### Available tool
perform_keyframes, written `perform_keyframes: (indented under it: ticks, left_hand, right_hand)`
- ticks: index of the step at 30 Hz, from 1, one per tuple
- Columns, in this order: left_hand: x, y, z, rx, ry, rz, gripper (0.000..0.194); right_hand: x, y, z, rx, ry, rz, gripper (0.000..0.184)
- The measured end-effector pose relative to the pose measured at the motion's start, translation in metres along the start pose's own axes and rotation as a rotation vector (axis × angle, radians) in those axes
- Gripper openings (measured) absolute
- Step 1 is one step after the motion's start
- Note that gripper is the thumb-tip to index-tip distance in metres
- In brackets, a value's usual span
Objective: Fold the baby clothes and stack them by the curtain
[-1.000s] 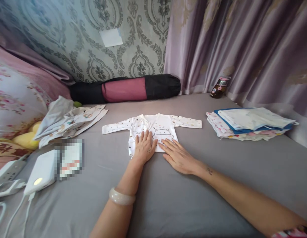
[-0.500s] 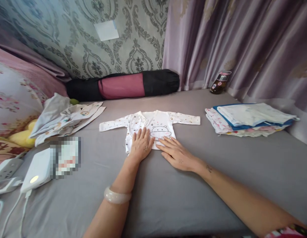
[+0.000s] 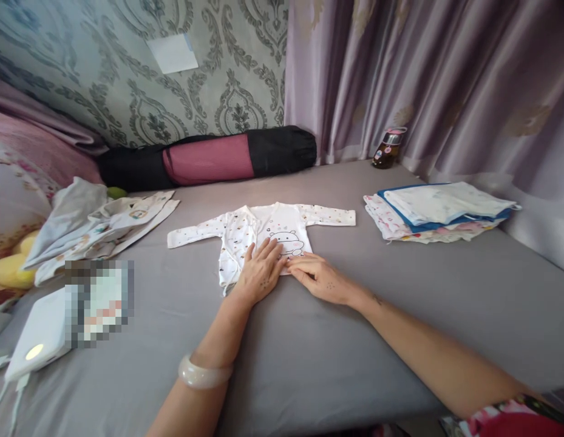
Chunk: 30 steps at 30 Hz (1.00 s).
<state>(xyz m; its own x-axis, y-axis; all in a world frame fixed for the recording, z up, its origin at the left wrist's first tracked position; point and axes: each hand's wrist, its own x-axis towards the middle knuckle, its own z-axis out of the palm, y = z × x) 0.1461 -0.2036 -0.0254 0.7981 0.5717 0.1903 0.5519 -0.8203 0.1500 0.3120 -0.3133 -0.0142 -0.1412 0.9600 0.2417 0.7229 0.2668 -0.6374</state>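
Observation:
A small white baby wrap top [image 3: 284,224] lies face up with its sleeves spread to both sides. It has a hippo drawing on the chest and small coloured prints on the sleeves and left panel. My left hand [image 3: 261,276] rests flat on its lower front, fingers stretched out and covering part of the hippo. At the bottom hem, my right hand [image 3: 325,279] has its thumb and fingertips drawn together on the cloth, close beside the left fingers. A thin tie hangs at the top's lower left corner.
A grey sheet [image 3: 354,364] covers the bed. Folded cloths [image 3: 445,209] are stacked at right, near a bottle [image 3: 388,149]. Rumpled clothes [image 3: 113,218] and a white power bank [image 3: 42,331] with cables lie at left. A black-and-maroon roll bag [image 3: 209,161] lies along the wall.
My right hand has drawn its spread fingers together and back to the hem. The left hand has slid slightly down the top, uncovering more of the left panel. The view has shifted right.

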Motion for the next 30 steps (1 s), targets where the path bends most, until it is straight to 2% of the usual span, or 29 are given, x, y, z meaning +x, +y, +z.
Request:
perform_keyframes:
  ticks: [3,6,9,11,14,19,24,30]
  left_hand:
    - [0.0,0.002,0.002,0.021,-0.061,0.018,0.049]
    - [-0.001,0.003,0.003,0.031,-0.087,0.011,0.051]
    - [-0.002,0.003,0.002,0.029,-0.082,0.016,0.05]
    - [-0.002,0.003,0.002,0.03,-0.073,0.017,0.048]
    - [-0.002,0.002,0.003,0.037,-0.066,0.018,0.048]
    - [-0.002,0.001,0.004,0.048,-0.049,0.026,0.048]
    - [-0.002,0.001,0.005,0.051,-0.066,0.014,0.048]
    - [-0.002,0.002,0.004,0.051,-0.073,0.014,0.049]
  right_hand:
    - [0.003,0.013,-0.006,0.004,0.163,0.091,0.047]
    - [0.008,0.033,-0.019,-0.2,0.248,0.236,0.05]
    - [0.021,0.052,-0.031,-0.413,0.166,0.402,0.055]
    - [0.035,0.059,-0.035,-0.465,0.086,0.469,0.058]
    - [0.066,0.064,-0.033,-0.487,0.018,0.479,0.062]
    - [0.105,0.07,-0.019,-0.462,0.003,0.499,0.069]
    - [0.102,0.081,-0.017,-0.468,-0.021,0.531,0.07]
    - [0.077,0.089,-0.034,-0.488,-0.028,0.611,0.071]
